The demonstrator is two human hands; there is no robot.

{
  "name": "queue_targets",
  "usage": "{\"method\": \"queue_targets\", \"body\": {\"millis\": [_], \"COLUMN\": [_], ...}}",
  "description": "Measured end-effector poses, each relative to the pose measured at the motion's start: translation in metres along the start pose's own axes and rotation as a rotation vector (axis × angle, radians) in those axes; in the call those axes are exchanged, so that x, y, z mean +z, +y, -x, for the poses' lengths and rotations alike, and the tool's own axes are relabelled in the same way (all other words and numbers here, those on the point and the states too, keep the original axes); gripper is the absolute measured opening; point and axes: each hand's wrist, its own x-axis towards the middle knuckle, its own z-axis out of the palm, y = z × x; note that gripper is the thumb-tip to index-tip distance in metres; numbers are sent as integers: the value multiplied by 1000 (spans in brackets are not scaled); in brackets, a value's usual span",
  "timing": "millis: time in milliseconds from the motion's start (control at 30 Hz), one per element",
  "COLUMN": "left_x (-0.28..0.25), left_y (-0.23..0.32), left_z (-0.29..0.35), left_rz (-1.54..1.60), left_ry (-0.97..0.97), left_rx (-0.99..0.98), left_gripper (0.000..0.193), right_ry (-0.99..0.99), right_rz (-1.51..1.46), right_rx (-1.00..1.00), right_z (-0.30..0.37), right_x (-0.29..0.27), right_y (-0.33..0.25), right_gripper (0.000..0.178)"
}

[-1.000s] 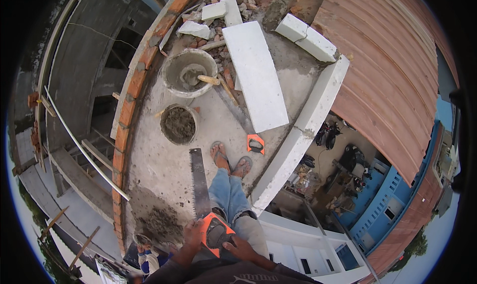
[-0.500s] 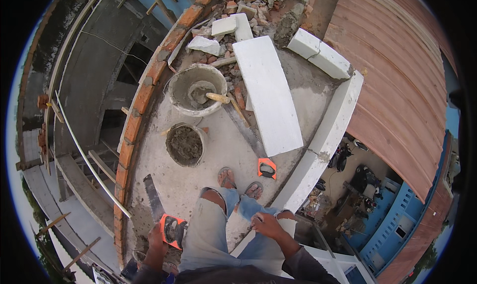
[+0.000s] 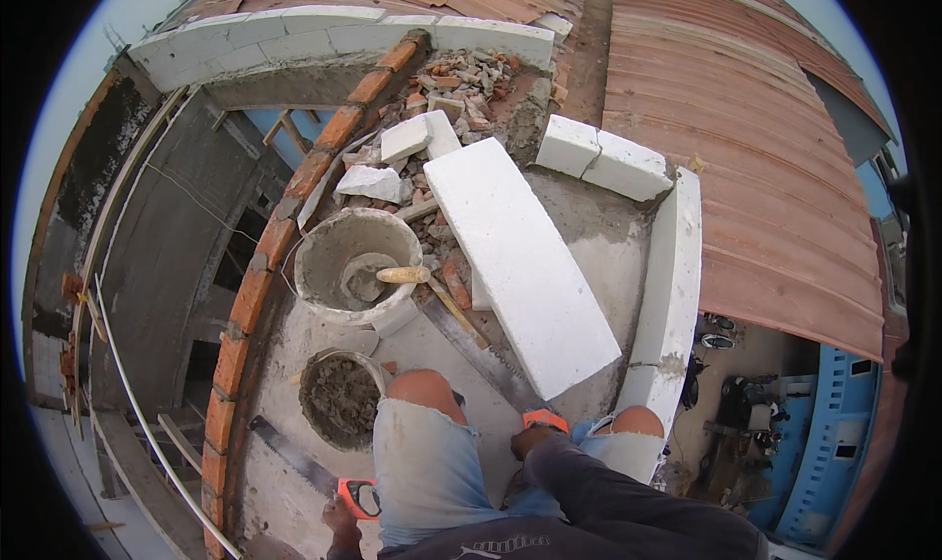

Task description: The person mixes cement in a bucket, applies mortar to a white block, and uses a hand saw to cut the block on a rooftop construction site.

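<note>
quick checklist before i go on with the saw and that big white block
1. Saw in left hand: ok, the hand is on its orange handle, blade lying on the floor.
2. Right hand: cannot tell, it is low by an orange tool, grip hidden by the sleeve.
3. Block lying flat: ok, it rests on the slab, one end on rubble.
4. Knees clear of the blade: ok, the saw lies to the left of the left knee.
5. Mortar bucket: not ok, it sits right beside the blade.
6. Open edge: not ok, a drop lies just past the low white wall.
</note>
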Motion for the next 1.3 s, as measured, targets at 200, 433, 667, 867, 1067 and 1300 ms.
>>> {"method": "queue_targets", "body": {"millis": [200, 433, 667, 867, 1067, 1300], "left_x": [4, 63, 275, 459, 544, 569], "left_y": [-5, 118, 277, 319, 298, 288], "left_z": [-4, 71, 180, 200, 196, 173], "left_rz": [-307, -312, 15, -128, -432, -350], "left_ry": [-112, -204, -885, -657, -564, -579], "left_rx": [-138, 700, 938, 741, 661, 786], "left_gripper": [41, 23, 44, 77, 105, 100], "right_ry": [5, 424, 717, 904, 1279, 1444], "right_rz": [-43, -588, -899, -870, -1048, -1456], "right_rx": [6, -149, -86, 20, 229, -92], "right_z": [-2, 112, 263, 443, 562, 394], "right_x": [-5, -40, -113, -111, -61, -69], "right_y": [0, -17, -29, -51, -109, -59], "right_gripper": [35, 25, 36, 33, 65, 44]}}
